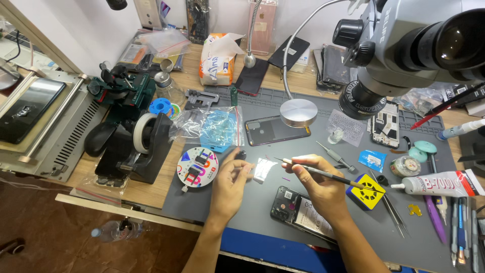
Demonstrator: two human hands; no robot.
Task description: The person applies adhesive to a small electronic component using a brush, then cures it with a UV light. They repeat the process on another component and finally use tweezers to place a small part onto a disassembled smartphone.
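Note:
My right hand (317,181) grips a thin metal pick tool (328,175) with a dark handle, its fine tip pointing left toward a small shiny foil-like piece (263,169) on the grey mat (252,202). My left hand (230,179) pinches something small and dark at its fingertips, right beside that shiny piece. An opened phone (298,210) with its back removed lies on the mat under my right wrist.
A second phone (275,130) lies face up further back beside a round metal lamp base (298,112). A microscope head (404,45) hangs at the upper right. A glue tube (442,183), tweezers, screwdrivers, a yellow-black square pad (368,192), a round tape disc (197,168) and a tape dispenser (144,144) surround my hands.

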